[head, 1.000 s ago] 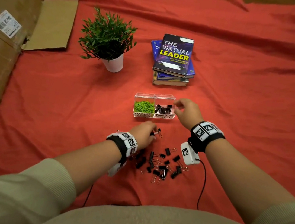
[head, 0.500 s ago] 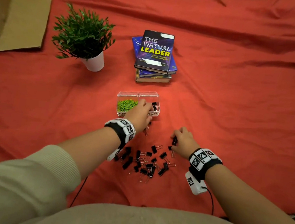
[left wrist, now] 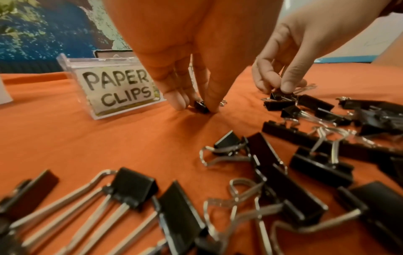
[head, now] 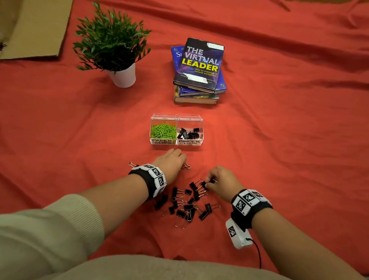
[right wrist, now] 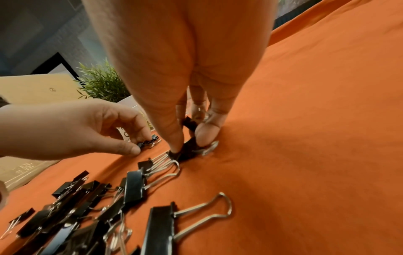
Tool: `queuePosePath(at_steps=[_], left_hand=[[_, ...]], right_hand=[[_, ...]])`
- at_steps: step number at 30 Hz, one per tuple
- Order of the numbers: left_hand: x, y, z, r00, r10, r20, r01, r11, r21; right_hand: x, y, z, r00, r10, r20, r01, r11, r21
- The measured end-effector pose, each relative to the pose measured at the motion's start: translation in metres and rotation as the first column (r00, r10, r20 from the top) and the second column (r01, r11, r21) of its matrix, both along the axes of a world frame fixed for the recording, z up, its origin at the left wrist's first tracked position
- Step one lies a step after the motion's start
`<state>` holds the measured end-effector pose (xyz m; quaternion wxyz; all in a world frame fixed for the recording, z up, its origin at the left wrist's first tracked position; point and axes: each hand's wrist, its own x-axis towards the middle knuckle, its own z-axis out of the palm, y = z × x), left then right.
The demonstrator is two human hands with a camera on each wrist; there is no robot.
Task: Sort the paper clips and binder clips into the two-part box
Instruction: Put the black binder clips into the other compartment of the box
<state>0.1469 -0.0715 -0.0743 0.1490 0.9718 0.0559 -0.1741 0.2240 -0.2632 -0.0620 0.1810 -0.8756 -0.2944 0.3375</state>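
Observation:
A clear two-part box stands on the red cloth, green paper clips in its left part and black binder clips in its right part. Several loose black binder clips lie in a pile nearer me. My left hand is just in front of the box and pinches a small binder clip against the cloth. My right hand is at the pile's far right edge, and its thumb and fingers pinch a binder clip there.
A potted plant stands at the back left and a stack of books behind the box. Cardboard lies at the far left. A cable runs from my right wrist camera. The cloth is wrinkled.
My left hand has come back from the box's right part to the cloth and taken a small clip. My right hand stays at the pile, gripping a clip.

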Motion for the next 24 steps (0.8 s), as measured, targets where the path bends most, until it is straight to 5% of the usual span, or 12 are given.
queuePosePath(at_steps=[9, 17, 24], left_hand=[[0.005, 0.003, 0.005, 0.995, 0.002, -0.1, -0.005, 0.999, -0.031], [0.001, 0.006, 0.004, 0.995, 0.062, -0.074, -0.066, 0.996, -0.058], [0.004, 0.011, 0.019, 0.981, 0.192, 0.024, -0.181, 0.955, -0.235]], right_hand=[[0.03, 0.04, 0.033, 0.973, -0.221, -0.062, 0.23, 0.949, 0.215], [0.059, 0.093, 0.05, 0.992, -0.073, 0.103, 0.053, 0.982, 0.183], [0.051, 0.064, 0.046, 0.99, 0.002, 0.139, -0.018, 0.994, 0.11]])
